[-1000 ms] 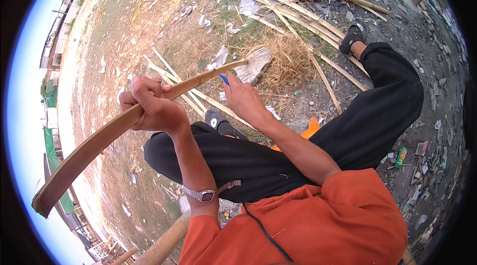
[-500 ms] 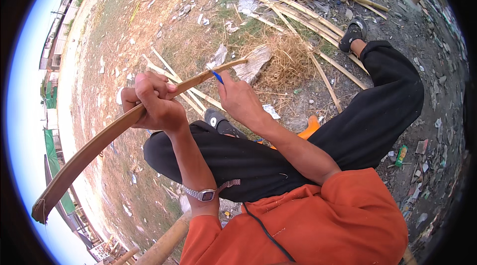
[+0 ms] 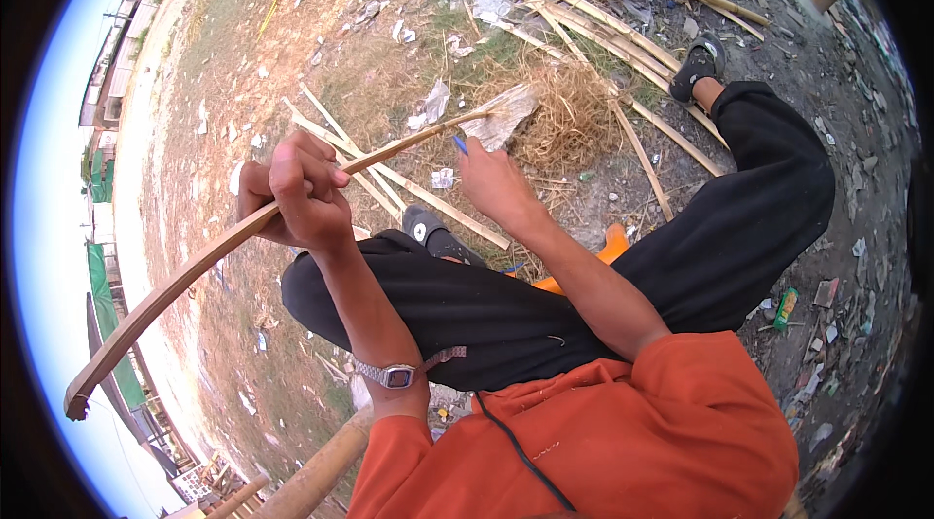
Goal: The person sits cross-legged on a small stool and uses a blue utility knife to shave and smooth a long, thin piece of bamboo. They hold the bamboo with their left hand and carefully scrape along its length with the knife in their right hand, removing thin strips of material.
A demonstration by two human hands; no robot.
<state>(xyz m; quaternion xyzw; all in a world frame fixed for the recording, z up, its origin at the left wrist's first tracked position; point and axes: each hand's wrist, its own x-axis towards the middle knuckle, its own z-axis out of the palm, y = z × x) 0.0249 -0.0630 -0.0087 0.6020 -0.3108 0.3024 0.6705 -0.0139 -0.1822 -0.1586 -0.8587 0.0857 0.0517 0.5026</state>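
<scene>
A long, slightly curved bamboo strip (image 3: 190, 271) slants across the view, its near end at lower left and its thin far end near the middle. My left hand (image 3: 304, 193) is closed around it, knuckles up, past the strip's midpoint. Just below the far end, my right hand (image 3: 496, 186) is closed on a small tool, of which only a blue part (image 3: 461, 144) shows beyond the fingers. The rest of that tool is hidden in the hand. A narrow gap shows between the blue part and the strip.
Cut bamboo strips (image 3: 448, 210) lie crossed on the ground beyond my left knee. Longer bamboo pieces (image 3: 623, 47) lie by my right foot, beside a heap of shavings (image 3: 574, 120). An orange object (image 3: 613, 245) shows between my legs. A bamboo pole (image 3: 316, 470) stands at lower left.
My right hand has shifted right toward the strip's far end, and the blue part has come away from the strip. The strip has turned so its narrower side shows.
</scene>
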